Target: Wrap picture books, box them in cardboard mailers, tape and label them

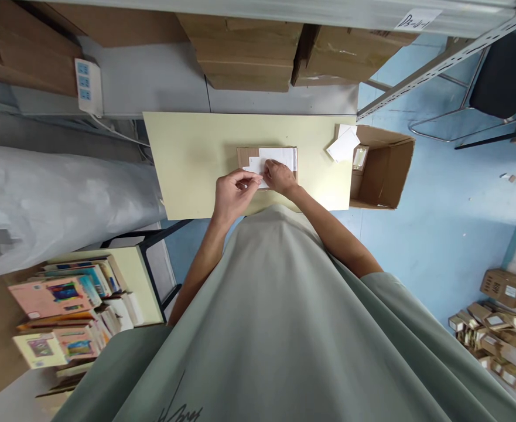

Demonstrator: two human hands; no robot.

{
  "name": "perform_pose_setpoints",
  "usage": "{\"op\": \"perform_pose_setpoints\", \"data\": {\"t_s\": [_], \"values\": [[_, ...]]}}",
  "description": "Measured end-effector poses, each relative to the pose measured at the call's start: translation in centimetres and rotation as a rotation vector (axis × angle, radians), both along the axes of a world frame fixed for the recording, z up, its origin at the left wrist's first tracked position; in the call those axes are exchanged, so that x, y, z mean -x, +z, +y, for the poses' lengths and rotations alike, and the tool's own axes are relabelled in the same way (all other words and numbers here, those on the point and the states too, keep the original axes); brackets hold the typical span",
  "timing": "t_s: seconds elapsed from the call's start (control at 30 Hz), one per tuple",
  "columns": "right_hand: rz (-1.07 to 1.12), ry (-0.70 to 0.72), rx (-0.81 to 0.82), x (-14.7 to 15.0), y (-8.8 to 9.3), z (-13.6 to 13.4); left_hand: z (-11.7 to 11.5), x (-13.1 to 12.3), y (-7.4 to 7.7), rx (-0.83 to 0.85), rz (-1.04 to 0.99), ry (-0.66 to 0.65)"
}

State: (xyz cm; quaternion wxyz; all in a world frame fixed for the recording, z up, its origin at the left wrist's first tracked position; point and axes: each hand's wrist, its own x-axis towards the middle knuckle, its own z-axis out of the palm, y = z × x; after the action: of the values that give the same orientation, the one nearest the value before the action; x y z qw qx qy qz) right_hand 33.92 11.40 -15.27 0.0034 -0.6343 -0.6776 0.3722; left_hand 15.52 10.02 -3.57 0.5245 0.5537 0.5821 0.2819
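A flat brown cardboard parcel [246,156] lies near the front edge of the pale yellow table [187,158]. A white paper label [279,157] lies on top of it. My left hand [232,193] pinches the label's near left corner with thumb and fingers closed. My right hand [279,177] rests curled on the label's near edge, fingers pressed down against it. Both hands meet over the parcel's front side.
A few white slips [343,144] lie at the table's right edge, above an open cardboard box [383,167] on the blue floor. Cardboard boxes [249,50] fill the shelf behind. A power strip [88,85], white bags [55,199], stacked books [68,305] left; small boxes [495,334] right.
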Motion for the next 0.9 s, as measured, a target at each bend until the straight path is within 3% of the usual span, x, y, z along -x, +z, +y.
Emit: {"op": "perform_pose_setpoints", "data": {"t_s": [0.33,0.6,0.77,0.9], "values": [[0.001,-0.011,0.002,0.0,-0.2,0.0,0.3,0.3,-0.1,0.024,-0.065,0.014],[0.057,-0.068,-0.003,-0.2,-0.1,-0.2,0.8,1.2,-1.9,0.072,-0.106,0.005],[0.223,-0.225,-0.085,-2.4,0.4,-2.4,1.2,2.6,-2.7,0.095,-0.124,-0.042],[0.189,-0.462,-0.257,-5.3,0.7,-5.7,1.8,4.0,-3.2,0.080,-0.146,-0.073]]}}
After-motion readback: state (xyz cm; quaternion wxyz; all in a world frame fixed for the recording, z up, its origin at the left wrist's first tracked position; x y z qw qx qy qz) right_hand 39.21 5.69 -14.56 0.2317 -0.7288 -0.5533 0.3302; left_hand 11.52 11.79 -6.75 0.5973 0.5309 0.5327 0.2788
